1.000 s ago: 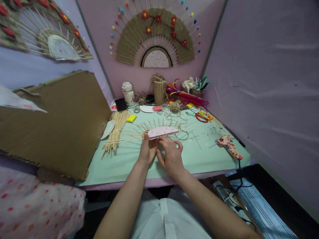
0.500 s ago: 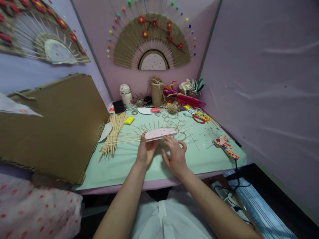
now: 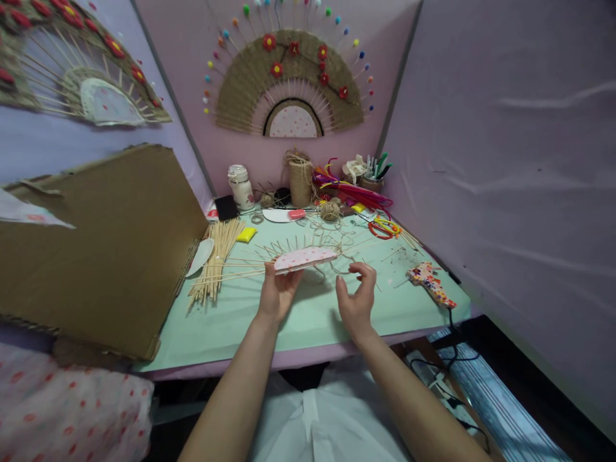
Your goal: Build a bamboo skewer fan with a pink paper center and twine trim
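My left hand (image 3: 278, 292) is closed on the left end of a half-round fan base (image 3: 305, 258), thumb on top and fingers beneath. White cloth with red dots covers the base, and thin wooden sticks spread from its far edge and to the left. Twine (image 3: 339, 267) trails from its right end. My right hand (image 3: 357, 296) is off the fan base, to its right and nearer to me, with thumb and fingers curved apart and nothing visible between them.
Left lie a bundle of sticks (image 3: 219, 263) and a large cardboard sheet (image 3: 101, 256). Behind are a twine ball (image 3: 330, 210), a twine-wrapped jar (image 3: 301, 183) and scissors (image 3: 381, 228). A flower-patterned glue gun (image 3: 432, 282) lies right. A finished fan (image 3: 291, 83) hangs on the wall.
My right hand has come away from the fan base's near edge and moved right, its fingers opening. The left hand keeps its hold. The view has shifted slightly.
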`<state>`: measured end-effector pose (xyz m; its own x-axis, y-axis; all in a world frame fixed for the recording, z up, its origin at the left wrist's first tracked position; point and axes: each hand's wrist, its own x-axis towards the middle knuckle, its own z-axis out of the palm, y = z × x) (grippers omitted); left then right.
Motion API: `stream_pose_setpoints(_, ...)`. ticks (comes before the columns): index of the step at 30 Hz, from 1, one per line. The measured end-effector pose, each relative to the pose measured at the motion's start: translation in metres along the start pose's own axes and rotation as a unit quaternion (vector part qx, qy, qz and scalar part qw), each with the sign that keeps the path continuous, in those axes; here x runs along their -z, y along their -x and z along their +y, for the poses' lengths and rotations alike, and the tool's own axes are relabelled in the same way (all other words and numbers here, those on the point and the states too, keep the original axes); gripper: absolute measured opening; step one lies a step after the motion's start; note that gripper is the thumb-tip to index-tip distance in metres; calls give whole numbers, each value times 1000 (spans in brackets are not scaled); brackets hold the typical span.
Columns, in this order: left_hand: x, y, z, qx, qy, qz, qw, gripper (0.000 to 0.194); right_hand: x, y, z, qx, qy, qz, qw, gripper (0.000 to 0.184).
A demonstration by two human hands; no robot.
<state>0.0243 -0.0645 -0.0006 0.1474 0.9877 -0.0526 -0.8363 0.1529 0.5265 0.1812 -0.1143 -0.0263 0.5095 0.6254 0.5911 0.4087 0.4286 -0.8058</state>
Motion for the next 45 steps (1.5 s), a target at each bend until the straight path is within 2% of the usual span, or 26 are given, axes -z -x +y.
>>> stream_pose_setpoints(2,0,0,1,1,1,-2,1000,46,-1,-7,6,-122,-83,-22,989,34)
stream_pose_setpoints(3,0,0,1,1,0,-3,1000,48,-2,-10,8,-156,-113,-40,981,36)
stream_pose_setpoints(8,-1,1,2,-4,-4,-14,1000,52,-14,-21,2,-218,-212,-83,949,50)
stream_pose_setpoints(13,-3,3,1,-12,-9,-26,1000,53,-25,-25,-12,-312,-350,-76,880,66)
stream_pose_setpoints(16,-4,3,1,-12,-12,-32,999,53,-29,-27,-16,-321,-376,-66,867,65)
stream_pose_setpoints(23,-2,3,0,-6,-6,-44,999,55,-34,-29,-21,-318,-380,-44,868,42)
stream_pose_setpoints(29,-1,3,0,-7,-3,-40,999,52,-34,-31,-22,-328,-384,-17,863,31)
stream_pose_setpoints(38,1,2,0,-7,-8,-46,999,54,-34,-31,-21,-339,-395,12,854,27)
stream_pose_setpoints(45,1,2,0,-13,-9,-36,999,53,-29,-29,-24,-333,-416,-5,846,22)
